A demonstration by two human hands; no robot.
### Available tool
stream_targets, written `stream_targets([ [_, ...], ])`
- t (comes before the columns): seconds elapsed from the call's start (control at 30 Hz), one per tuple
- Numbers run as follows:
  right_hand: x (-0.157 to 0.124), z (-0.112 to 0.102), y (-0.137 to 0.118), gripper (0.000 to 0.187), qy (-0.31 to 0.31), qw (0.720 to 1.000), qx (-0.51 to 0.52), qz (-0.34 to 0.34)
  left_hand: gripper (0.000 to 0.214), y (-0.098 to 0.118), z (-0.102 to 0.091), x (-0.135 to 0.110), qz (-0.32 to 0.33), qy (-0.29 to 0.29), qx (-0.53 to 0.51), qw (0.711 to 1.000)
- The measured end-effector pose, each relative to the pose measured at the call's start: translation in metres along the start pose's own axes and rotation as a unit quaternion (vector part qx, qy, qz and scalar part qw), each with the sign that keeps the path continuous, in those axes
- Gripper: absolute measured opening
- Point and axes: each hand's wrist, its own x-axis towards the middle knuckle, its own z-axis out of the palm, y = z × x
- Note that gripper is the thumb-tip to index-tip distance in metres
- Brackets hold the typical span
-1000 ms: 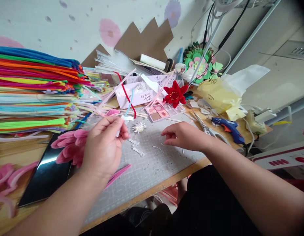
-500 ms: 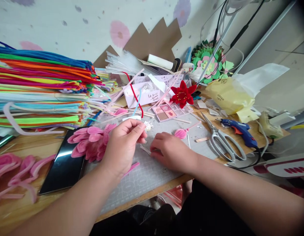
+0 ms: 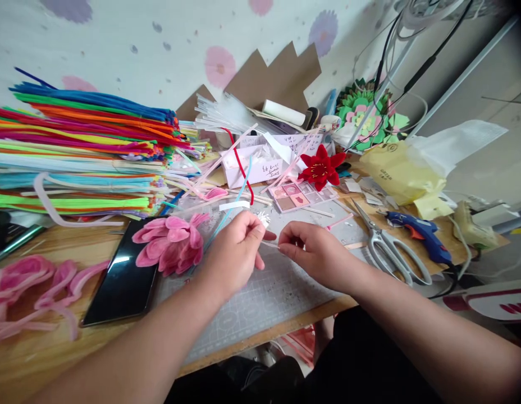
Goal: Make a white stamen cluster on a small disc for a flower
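Note:
My left hand [image 3: 237,249] is closed in a pinch on a small bunch of white flower stamens [image 3: 264,219], whose tips stick out above the fingers. My right hand [image 3: 315,252] pinches the end of a thin white strand [image 3: 270,243] that runs across the gap to my left hand. Both hands are just above the grey cutting mat [image 3: 231,320]. A pink fuzzy flower [image 3: 172,244] made of pipe cleaners lies left of my left hand, partly over a black tablet [image 3: 121,280].
Stacked pipe cleaners [image 3: 87,151] fill the left back. Pink fuzzy loops [image 3: 33,286] lie at front left. A red flower [image 3: 321,168] and makeup palette [image 3: 289,197] are behind the hands. Scissors [image 3: 391,252] and a blue glue gun [image 3: 424,233] lie at right.
My right hand has lifted off the mat with a thin white strand between its fingertips. My left hand keeps the stamens. The whole view has shifted slightly.

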Motion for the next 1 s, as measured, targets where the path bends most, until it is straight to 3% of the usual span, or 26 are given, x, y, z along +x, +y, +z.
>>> stream_targets([
  [0.2, -0.003, -0.001, -0.002, 0.01, -0.002, 1.0, 0.008, -0.015, 0.018, 0.0, 0.001, 0.001, 0.028, -0.015, 0.009, 0.999],
  [0.47, -0.009, -0.011, 0.004, 0.008, -0.016, 0.999, 0.029, 0.002, 0.015, -0.002, -0.005, 0.005, 0.125, 0.044, 0.18, 0.975],
  [0.57, -0.009, -0.007, 0.003, 0.009, -0.008, 1.0, 0.029, -0.007, 0.012, -0.001, -0.002, 0.003, 0.17, 0.073, 0.197, 0.963],
  [0.77, -0.006, 0.013, -0.002, 0.011, -0.018, 0.999, 0.022, -0.042, 0.014, 0.001, -0.003, 0.003, 0.131, 0.052, 0.177, 0.974],
  [0.9, -0.002, 0.022, -0.002, 0.015, -0.023, 0.995, -0.055, -0.082, 0.014, 0.002, -0.008, 0.007, 0.13, 0.063, 0.211, 0.967],
  [1.0, -0.001, 0.024, -0.002, 0.015, 0.003, 0.995, -0.041, -0.093, 0.012, 0.002, -0.008, 0.008, 0.149, 0.068, 0.262, 0.951],
])
